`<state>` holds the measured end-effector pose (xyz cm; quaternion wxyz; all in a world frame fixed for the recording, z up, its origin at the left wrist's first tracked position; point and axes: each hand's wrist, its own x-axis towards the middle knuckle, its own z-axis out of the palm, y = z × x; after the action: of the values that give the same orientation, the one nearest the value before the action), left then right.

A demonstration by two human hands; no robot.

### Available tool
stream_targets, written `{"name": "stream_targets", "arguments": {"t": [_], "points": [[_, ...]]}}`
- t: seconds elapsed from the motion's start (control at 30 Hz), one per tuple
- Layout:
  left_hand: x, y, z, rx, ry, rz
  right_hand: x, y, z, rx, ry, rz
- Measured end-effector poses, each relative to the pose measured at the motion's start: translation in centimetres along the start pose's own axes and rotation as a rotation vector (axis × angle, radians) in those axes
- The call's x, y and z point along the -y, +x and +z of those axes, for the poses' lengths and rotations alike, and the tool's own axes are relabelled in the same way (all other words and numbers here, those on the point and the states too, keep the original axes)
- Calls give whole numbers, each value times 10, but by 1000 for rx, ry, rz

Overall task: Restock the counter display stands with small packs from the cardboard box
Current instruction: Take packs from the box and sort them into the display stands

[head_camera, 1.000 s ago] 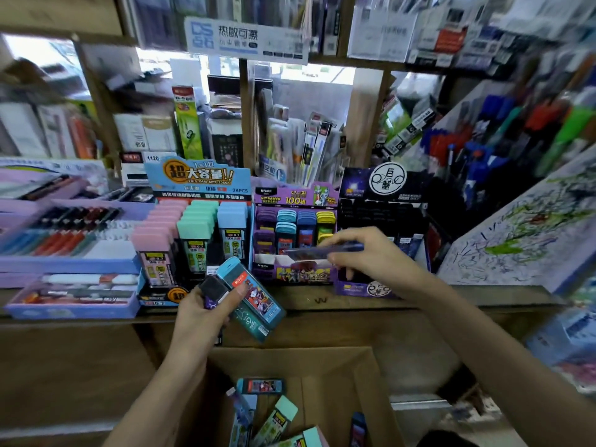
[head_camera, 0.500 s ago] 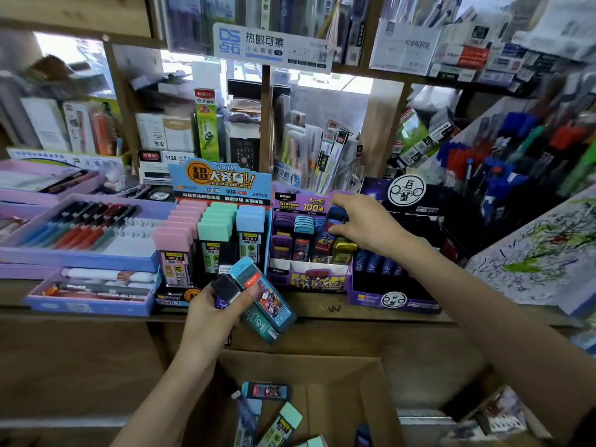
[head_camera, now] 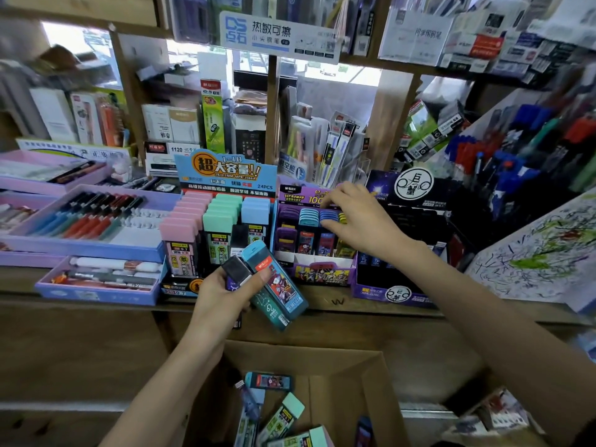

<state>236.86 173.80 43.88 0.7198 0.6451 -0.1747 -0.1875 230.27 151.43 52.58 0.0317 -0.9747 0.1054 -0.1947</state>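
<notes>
Two packs (head_camera: 280, 291) grasped in left fingers (head_camera: 254, 277) over wooden counter (head_camera: 338, 304); right fingers (head_camera: 335, 225) released; shelves (head_camera: 403, 69) behind.

Brown wooden counter ledge (head_camera: 371, 306) across the middle of the frame, wooden shelf uprights (head_camera: 272, 101) behind it, bright daylit window (head_camera: 338, 74) at upper centre, crowded stationery shelves (head_camera: 467, 37) upper right.
</notes>
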Motion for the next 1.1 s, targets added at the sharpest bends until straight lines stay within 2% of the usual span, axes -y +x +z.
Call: {"name": "stream_targets", "arguments": {"t": [0.17, 0.27, 0.47, 0.63, 0.73, 0.93, 1.1], "points": [[-9, 1, 9, 73, 22, 42, 50, -25, -14, 157, 677, 20], [-12, -3, 14, 138, 34, 63, 66, -33, -7, 230, 817, 95], [-13, -7, 14, 176, 52, 69, 56, -37, -14, 234, 932, 215], [-15, -3, 5, 184, 108, 78, 20, -22, -39, -143, 922, 335], [-15, -2, 3, 176, 102, 75, 5, -10, -34, -256, 811, 373], [-12, 1, -2, 144, 87, 49, 3, -3, -3, -256, 733, 394], [-10, 3, -3, 113, 101, 40, 4, 3, 16, -168, 648, 368]]}}
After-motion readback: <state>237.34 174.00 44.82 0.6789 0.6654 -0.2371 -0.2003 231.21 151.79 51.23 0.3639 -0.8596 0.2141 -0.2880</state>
